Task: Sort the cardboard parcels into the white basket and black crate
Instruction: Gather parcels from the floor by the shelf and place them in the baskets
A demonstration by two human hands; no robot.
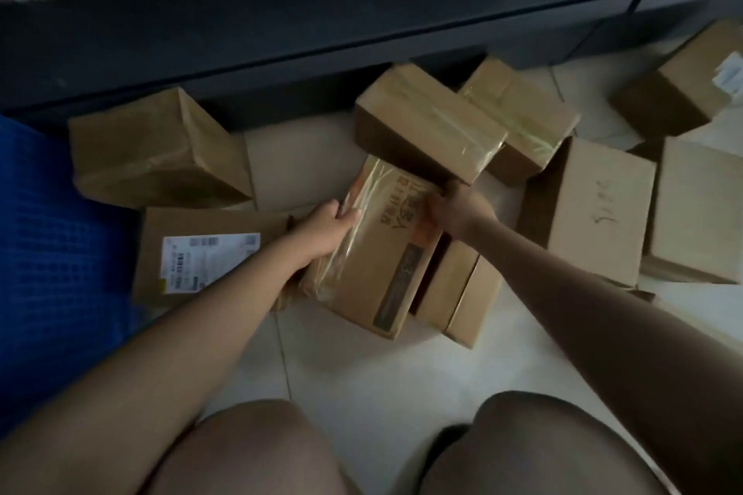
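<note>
a dark shelf unit [281,12] runs across the far side. on the pale tiled floor [362,366] below it, cardboard parcels lie scattered from left to right, with a blue mesh container [48,233] at the left edge. neither the white basket nor the black crate shows. in the middle of the pile lies the printed parcel [378,253], tilted, overlapping a plain box [454,289] on its right, its far end tucked under a taped parcel [426,121] that leans on it. the left hand [325,225] curls over its left edge, thumb on top. the right hand [458,209] grips its far right corner, fingers wrapped out of sight. lifting it could tip the taped parcel onto the floor or the right wrist, since that box rests on it. the printed parcel is brown, with orange and dark print and glossy clear tape along its left side, which looks slippery under the left fingers.
</note>
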